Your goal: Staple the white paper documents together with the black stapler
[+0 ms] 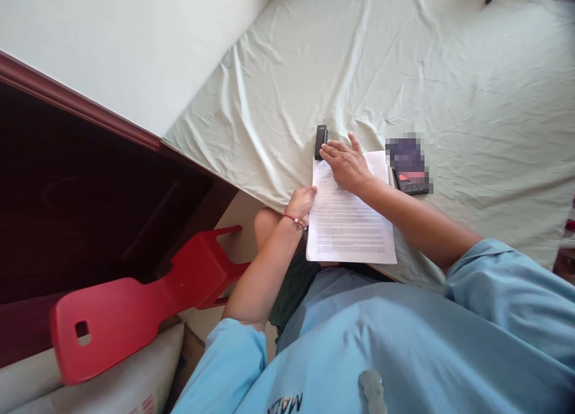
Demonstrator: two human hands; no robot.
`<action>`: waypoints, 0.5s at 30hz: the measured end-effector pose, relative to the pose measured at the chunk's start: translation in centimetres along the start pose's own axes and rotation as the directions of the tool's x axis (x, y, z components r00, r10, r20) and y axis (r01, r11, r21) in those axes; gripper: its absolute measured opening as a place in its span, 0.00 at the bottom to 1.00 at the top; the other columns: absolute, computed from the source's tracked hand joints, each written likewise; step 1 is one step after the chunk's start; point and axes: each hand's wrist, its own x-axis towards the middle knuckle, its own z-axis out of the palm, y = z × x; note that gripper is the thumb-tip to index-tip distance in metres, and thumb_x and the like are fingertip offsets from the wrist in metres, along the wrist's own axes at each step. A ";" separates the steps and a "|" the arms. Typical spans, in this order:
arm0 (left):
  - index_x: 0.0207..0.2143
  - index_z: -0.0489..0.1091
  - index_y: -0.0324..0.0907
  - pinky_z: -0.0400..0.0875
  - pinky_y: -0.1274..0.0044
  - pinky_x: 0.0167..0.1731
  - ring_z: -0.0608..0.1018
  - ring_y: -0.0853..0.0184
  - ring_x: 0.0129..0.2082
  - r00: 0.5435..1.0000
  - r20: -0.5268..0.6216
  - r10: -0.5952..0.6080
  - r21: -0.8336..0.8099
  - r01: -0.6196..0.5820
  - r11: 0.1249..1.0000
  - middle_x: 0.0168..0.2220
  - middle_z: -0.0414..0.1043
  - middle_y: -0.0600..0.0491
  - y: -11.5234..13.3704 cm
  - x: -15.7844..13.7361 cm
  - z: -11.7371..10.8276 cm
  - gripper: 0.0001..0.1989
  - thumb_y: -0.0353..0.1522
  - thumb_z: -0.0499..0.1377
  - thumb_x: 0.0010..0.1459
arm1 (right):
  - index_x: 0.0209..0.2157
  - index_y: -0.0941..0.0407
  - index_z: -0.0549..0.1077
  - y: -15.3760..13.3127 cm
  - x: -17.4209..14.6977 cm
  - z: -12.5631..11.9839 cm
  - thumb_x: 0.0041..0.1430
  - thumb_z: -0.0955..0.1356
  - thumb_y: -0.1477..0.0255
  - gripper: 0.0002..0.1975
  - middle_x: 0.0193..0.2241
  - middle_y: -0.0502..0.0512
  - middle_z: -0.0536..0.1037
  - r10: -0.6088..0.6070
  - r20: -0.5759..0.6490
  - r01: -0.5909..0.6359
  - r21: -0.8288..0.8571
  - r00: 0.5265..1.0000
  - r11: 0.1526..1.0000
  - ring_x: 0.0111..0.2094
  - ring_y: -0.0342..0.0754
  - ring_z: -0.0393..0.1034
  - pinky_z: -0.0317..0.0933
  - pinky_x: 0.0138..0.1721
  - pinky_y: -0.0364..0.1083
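Left hand grips the papers at nine o'clock; right hand flat, open, beside the stapler at eleven; slack grip could skew them.

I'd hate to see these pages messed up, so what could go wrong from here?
The printed sheets overhang the edge of the cloth-covered surface at their lower left corner, so they might slide if the left hand loosens. The right hand's fingertips are close to the black stapler-like object and could knock it askew. The wrinkled cloth might also let the sheets shift.
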 end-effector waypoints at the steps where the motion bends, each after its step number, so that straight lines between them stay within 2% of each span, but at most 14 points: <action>1: 0.27 0.72 0.39 0.72 0.72 0.42 0.78 0.60 0.40 1.000 0.005 -0.016 -0.005 0.016 1.000 0.23 0.72 0.48 0.2 -0.1 0.1 0.08 0.31 0.61 0.59 | 0.63 0.49 0.69 0.0 0.0 0.0 0.65 0.58 0.83 0.29 0.61 0.54 0.74 -0.001 0.009 0.001 0.004 1.000 1.000 0.66 0.55 0.61 0.35 0.71 0.71; 4: 0.26 0.71 0.40 0.73 0.71 0.41 0.78 0.60 0.38 0.999 0.021 -0.043 -0.017 0.043 0.999 0.23 0.72 0.48 0.9 -0.8 0.3 0.08 0.31 0.61 0.60 | 0.63 0.50 0.70 0.0 -0.3 -0.3 0.63 0.57 0.85 0.31 0.64 0.54 0.72 0.028 0.014 -0.028 0.021 1.000 0.999 0.66 0.55 0.61 0.37 0.71 0.71; 8: 0.30 0.72 0.37 0.72 0.72 0.36 0.78 0.61 0.34 0.998 0.060 -0.024 -0.031 0.026 0.999 0.26 0.74 0.48 1.2 -3.1 -0.4 0.09 0.34 0.60 0.62 | 0.62 0.54 0.69 -0.6 -2.3 -1.6 0.66 0.60 0.79 0.25 0.67 0.60 0.66 0.154 -0.106 -0.147 0.070 0.982 0.987 0.67 0.60 0.59 0.48 0.68 0.69; 11: 0.34 0.73 0.36 0.70 0.75 0.32 0.76 0.65 0.31 0.996 0.053 0.066 -0.006 -0.065 0.998 0.29 0.75 0.49 0.4 -5.4 -1.9 0.15 0.41 0.61 0.62 | 0.63 0.54 0.68 -1.1 -5.4 -3.1 0.68 0.61 0.72 0.23 0.65 0.63 0.67 0.227 -0.197 -0.204 0.133 0.954 0.970 0.63 0.62 0.63 0.59 0.64 0.65; 13: 0.33 0.72 0.37 0.70 0.76 0.32 0.76 0.66 0.31 0.990 0.012 0.141 0.004 -0.141 0.990 0.29 0.74 0.51 -0.4 -6.9 -3.0 0.20 0.47 0.64 0.60 | 0.63 0.55 0.66 -1.3 -7.9 -3.7 0.69 0.62 0.68 0.23 0.63 0.65 0.68 0.278 -0.239 -0.244 0.163 0.930 0.956 0.63 0.64 0.63 0.60 0.63 0.66; 15: 0.35 0.73 0.38 0.73 0.75 0.37 0.79 0.64 0.36 0.982 -0.011 0.191 -0.047 -0.191 0.980 0.32 0.76 0.50 -1.2 -8.3 -3.9 0.22 0.50 0.65 0.58 | 0.65 0.56 0.63 -1.6 -10.3 -3.9 0.69 0.63 0.64 0.26 0.63 0.68 0.68 0.334 -0.253 -0.290 0.197 0.908 0.937 0.63 0.65 0.63 0.59 0.63 0.67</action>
